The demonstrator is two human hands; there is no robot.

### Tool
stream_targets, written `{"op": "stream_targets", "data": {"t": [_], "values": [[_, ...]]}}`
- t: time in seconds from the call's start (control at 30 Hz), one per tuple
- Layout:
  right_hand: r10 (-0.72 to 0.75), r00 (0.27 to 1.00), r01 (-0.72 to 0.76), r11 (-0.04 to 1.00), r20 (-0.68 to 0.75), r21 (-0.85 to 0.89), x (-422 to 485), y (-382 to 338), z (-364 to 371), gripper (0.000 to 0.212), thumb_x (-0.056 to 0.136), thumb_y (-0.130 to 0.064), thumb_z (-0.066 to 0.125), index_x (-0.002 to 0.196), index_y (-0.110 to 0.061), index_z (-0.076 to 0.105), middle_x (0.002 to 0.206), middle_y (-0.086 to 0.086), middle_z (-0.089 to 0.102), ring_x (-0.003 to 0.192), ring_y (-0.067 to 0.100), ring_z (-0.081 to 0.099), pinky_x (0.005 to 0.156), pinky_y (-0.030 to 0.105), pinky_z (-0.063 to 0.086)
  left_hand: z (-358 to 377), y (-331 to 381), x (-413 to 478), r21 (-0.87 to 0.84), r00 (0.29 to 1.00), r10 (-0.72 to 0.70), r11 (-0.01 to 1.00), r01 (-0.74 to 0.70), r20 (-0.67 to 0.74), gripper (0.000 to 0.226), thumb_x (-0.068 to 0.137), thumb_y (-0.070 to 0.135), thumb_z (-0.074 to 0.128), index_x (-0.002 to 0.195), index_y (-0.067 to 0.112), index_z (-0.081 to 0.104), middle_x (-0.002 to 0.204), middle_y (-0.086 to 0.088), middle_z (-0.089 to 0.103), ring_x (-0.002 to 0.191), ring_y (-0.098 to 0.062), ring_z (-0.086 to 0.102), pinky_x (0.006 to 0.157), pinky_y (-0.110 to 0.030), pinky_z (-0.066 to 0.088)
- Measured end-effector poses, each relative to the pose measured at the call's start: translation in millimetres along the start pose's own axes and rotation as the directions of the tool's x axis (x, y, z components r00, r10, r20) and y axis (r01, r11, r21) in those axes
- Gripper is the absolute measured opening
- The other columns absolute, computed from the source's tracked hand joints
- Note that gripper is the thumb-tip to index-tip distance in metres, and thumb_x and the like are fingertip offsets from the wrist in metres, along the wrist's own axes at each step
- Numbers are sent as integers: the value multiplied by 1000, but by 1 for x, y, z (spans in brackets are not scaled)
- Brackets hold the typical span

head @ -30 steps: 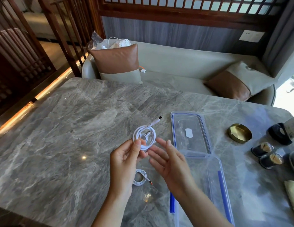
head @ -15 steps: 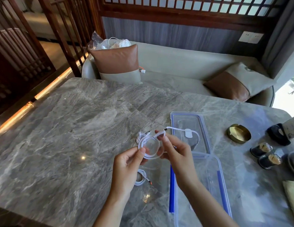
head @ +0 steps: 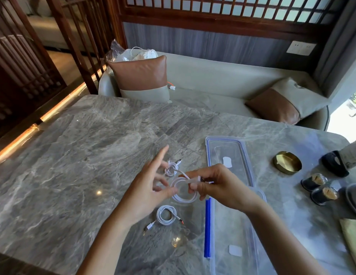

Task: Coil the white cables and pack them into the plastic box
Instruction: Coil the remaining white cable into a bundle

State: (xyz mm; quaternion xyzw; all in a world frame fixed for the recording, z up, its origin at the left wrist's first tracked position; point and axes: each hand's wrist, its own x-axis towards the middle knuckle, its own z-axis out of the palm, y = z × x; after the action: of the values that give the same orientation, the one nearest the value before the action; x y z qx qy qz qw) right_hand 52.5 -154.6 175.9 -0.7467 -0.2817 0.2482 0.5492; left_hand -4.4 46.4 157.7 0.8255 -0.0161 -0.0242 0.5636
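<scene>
A white cable coil (head: 183, 198) hangs between my hands above the marble table (head: 74, 165). My right hand (head: 219, 185) pinches the coil's top, where the cable end wraps across it. My left hand (head: 151, 187) touches the coil's left side with thumb and fingertips, its index finger pointing up and away. A second coiled white cable (head: 166, 215) lies on the table under my hands, and a third white cable (head: 172, 167) lies beyond them. The clear plastic box (head: 238, 245) with blue clips stands at the right, partly under my right forearm.
The box's clear lid (head: 228, 155) lies flat beyond the box. A brass ashtray (head: 287, 162), two small dark cups (head: 320, 187) and a dark object stand at the right. A sofa with cushions and a bag of white cables (head: 137, 53) sit behind the table.
My right hand has drawn the cable's loose end across the top of the coil and now pinches it there. My left hand's fingers have spread, its index finger lifted off the coil.
</scene>
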Motion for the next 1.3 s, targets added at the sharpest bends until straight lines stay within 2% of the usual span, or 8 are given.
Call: {"op": "stream_targets", "data": {"t": [0.1, 0.27, 0.43, 0.67, 0.83, 0.97, 1.17, 1.3], "values": [[3, 999, -6, 998, 45, 60, 0, -2, -4, 20, 87, -4, 60, 105, 2, 69, 72, -10, 68, 60, -3, 59, 56, 14, 49, -2, 5, 3, 307, 977, 213, 929, -209, 22, 48, 73, 23, 77, 112, 43, 58, 129, 24, 39, 115, 6, 43, 92, -2, 30], [-17, 998, 25, 989, -59, 146, 1, -1, 0, 18, 86, -1, 61, 99, -8, 71, 76, 10, 68, 63, 4, 59, 57, 18, 50, 2, 4, 2, 305, 978, 190, 939, -156, -85, 14, 74, 30, 75, 78, 26, 62, 65, 8, 56, 62, -6, 52, 61, -25, 42], [-42, 976, 100, 960, -216, 262, 3, 2, 7, 23, 82, -11, 62, 103, -9, 70, 72, -8, 71, 67, 5, 63, 58, 18, 51, 14, -7, 0, 229, 971, 149, 968, -105, -186, 29, 85, 28, 64, 59, 16, 60, 55, 0, 47, 48, -5, 47, 50, -14, 31], [16, 961, 115, 886, -276, 450, 5, 12, 27, 27, 85, -17, 59, 109, -10, 68, 85, -3, 74, 75, 6, 65, 62, 17, 51, 43, -5, -4, -450, 961, -210, 886, 109, -181, 30, 85, 37, 48, 96, 18, 69, 89, -15, 65, 73, -17, 61, 62, -26, 53], [66, 956, 87, 866, -285, 493, 7, 19, 32, 25, 89, -19, 57, 110, -15, 69, 85, -2, 73, 74, 5, 63, 64, 17, 50, 44, -2, -6, -279, 947, -128, 959, 42, -296, 21, 94, 19, 45, 100, 24, 64, 105, -2, 57, 96, -4, 57, 89, -22, 43], [69, 959, 86, 853, -275, 515, 9, 18, 29, 26, 88, -20, 58, 110, -13, 69, 83, -4, 73, 74, 4, 64, 64, 16, 50, 39, 3, -8, -428, 973, -184, 897, 108, -139, 22, 95, 17, 46, 101, 22, 66, 91, 7, 75, 89, -8, 67, 77, -16, 51], [105, 969, 15, 880, -225, 474, 8, 13, 26, 17, 90, -13, 56, 96, -16, 72, 74, -8, 68, 67, 3, 60, 61, 16, 50, 34, 5, -7, -621, 951, -299, 760, 192, -72, 20, 92, 5, 47, 105, 7, 63, 103, -13, 70, 102, -26, 64, 99, -40, 45], [112, 965, 10, 889, -238, 458, 9, 11, 26, 19, 92, -9, 54, 85, -14, 71, 72, -2, 63, 62, 5, 56, 60, 18, 51, 32, 2, -5, -702, 956, -290, 691, 173, -51, 22, 90, 0, 48, 105, 4, 63, 93, -8, 69, 95, -22, 64, 91, -34, 50]]}}
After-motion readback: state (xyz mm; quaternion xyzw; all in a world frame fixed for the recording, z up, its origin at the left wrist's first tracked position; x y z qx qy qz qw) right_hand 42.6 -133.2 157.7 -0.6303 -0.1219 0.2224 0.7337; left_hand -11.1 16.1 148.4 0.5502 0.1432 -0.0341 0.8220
